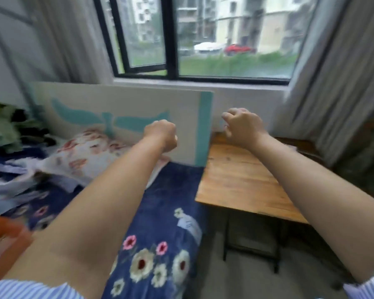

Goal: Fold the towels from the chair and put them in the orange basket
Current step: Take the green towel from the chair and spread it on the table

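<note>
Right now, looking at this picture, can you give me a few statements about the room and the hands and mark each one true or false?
1. Both hands, left hand and right hand, hold nothing. True.
2. The wooden table stands to the right of the bed. True.
3. A towel lies on the wooden table. False: its visible top is bare.
4. The bed cover is plain white. False: it is dark blue with flowers.
5. A window is ahead. True.

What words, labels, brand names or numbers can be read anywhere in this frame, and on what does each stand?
None can be read.
Label on the blue floral bedspread: a pale tag with dark marks, too blurred to read.
Headboard: teal shapes only, no lettering.
Wooden table and both hands: no text.
</note>
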Motion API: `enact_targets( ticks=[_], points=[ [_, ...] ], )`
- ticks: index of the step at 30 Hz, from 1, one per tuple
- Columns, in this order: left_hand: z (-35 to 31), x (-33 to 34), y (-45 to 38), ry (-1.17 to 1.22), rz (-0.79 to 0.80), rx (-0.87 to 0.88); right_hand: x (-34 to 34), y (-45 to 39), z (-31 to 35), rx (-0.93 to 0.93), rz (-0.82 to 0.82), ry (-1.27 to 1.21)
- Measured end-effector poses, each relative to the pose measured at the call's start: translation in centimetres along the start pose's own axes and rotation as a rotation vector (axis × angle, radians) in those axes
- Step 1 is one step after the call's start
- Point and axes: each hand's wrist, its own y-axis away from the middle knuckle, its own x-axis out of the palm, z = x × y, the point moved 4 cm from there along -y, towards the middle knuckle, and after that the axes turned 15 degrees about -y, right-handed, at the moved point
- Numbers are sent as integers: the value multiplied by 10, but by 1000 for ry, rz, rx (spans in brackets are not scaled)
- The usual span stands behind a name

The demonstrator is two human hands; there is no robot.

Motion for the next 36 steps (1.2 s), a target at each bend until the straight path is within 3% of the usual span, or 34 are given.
enact_targets(
  ticks=[9,14,20,25,36],
  points=[
    [-294,-122,-35,63,-229,435,-116,113,-230,376,-129,80],
    [-444,-156,-55,114,-189,543,-156,171,-361,489,-100,116],
    [-573,-155,-87,153,-113,650,-176,223,-496,656,-79,102],
    [-638,-152,-140,179,-47,661,-167,228,-583,762,-70,68],
    [-752,-172,-316,198,4,689,-137,143,-758,812,-47,109]
  ],
)
